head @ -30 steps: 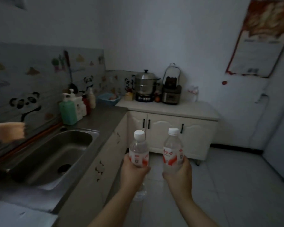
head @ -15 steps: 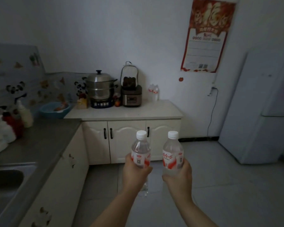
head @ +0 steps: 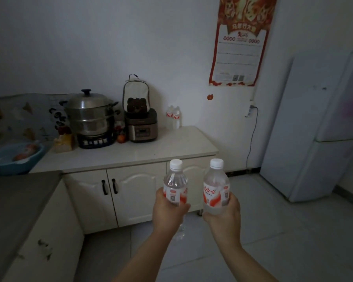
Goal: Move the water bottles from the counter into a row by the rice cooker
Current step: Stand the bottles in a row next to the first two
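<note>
Altogether four water bottles: one in each closed grip — left hand (head: 170, 208), right hand (head: 224, 215) — two (head: 174, 117) beside rice cooker (head: 141, 127).

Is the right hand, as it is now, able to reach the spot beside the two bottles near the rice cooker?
Probably not yet: the right hand holds a bottle over the floor, well short of the counter.

Home kitchen, dimly lit. White-topped counter (head: 171, 147) over cream panelled cabinet doors (head: 135, 192); stacked stainless-steel steamer pot (head: 90, 115) on a small stove; dark metal rice cooker (head: 141, 127); tall white refrigerator (head: 314, 129); red paper wall calendar (head: 240, 41); pale tiled floor (head: 293, 231).
</note>
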The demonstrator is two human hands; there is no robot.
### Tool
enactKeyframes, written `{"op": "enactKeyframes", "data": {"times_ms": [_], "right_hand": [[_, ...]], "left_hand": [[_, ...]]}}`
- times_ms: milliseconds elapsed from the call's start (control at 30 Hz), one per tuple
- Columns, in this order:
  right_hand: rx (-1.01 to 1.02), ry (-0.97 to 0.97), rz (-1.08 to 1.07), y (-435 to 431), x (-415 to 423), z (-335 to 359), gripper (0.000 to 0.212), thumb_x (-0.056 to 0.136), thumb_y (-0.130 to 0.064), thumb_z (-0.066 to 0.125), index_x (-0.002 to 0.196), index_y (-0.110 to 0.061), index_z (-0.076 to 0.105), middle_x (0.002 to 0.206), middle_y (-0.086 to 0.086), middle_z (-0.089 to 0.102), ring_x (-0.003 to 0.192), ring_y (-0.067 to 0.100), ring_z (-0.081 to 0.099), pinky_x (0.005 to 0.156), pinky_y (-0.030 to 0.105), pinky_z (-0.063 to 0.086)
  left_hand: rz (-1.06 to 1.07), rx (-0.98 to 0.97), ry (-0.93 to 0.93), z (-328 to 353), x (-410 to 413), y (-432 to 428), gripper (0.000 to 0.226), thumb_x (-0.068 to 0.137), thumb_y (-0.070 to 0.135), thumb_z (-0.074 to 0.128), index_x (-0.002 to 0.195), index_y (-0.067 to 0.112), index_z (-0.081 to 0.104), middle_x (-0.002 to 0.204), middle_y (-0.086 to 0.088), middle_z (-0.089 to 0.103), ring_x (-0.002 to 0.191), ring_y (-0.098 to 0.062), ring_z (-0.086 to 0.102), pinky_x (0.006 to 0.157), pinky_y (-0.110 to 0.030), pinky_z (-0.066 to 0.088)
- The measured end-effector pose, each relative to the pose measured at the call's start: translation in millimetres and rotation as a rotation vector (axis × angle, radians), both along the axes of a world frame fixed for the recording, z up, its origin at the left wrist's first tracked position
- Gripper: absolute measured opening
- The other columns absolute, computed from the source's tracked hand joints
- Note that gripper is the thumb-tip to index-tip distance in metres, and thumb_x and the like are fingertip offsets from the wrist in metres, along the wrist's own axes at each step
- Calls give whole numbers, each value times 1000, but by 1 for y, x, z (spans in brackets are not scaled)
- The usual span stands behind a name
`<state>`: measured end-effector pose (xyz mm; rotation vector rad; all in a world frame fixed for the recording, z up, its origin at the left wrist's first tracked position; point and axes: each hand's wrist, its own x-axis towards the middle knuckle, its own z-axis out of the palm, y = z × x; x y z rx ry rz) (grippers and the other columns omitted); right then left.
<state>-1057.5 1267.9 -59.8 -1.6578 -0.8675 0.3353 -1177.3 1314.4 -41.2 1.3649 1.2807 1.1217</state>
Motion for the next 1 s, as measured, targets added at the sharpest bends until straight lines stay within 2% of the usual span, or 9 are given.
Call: {"op": "enactKeyframes", "data": {"times_ms": [167,333,567,733,833,933,1000], "right_hand": [[15,31,24,78,40,-8,71,62,7,74,125,-7,43,112,5,47,93,15,49,72,22,41],[42,32,62,163,89,0,69,61,7,74,122,-6,45,107,2,44,96,21,53,76,25,42],[52,49,142,258,143,12,67,64,6,74,123,-5,44,108,1,41,94,15,47,66,14,36],[56,55,147,319,171,7,70,61,7,75,123,-5,45,107,3,44,100,22,52,79,26,41],[39,63,146,357,184,1,71,61,7,75,124,-5,44,109,4,45,97,18,48,79,25,39],[50,57,140,403,195,-3,70,61,8,74,124,-5,45,110,7,47,96,19,49,79,25,39],[48,37,128,438,203,-8,70,59,8,74,122,-5,47,112,10,50,97,22,51,78,24,38]], "left_hand": [[15,11,17,-9,42,74,53,68,7,77,101,23,39,91,5,56,84,-15,58,75,-29,48],[54,18,9,-1,93,153,55,67,6,78,109,17,44,93,3,58,84,-14,59,68,-21,46],[94,17,3,11,144,242,53,68,5,78,102,22,40,88,7,55,80,-11,57,66,-19,44],[126,11,11,11,170,305,52,67,5,77,101,22,41,86,7,56,78,-12,57,71,-25,46],[128,3,31,5,182,343,52,67,6,77,100,22,41,85,7,55,77,-12,56,72,-28,46],[124,20,25,0,196,391,54,66,5,78,99,22,39,83,8,54,73,-8,55,64,-21,44],[122,31,16,-5,206,426,55,65,4,79,99,21,39,85,6,54,73,-9,54,63,-21,42]]}}
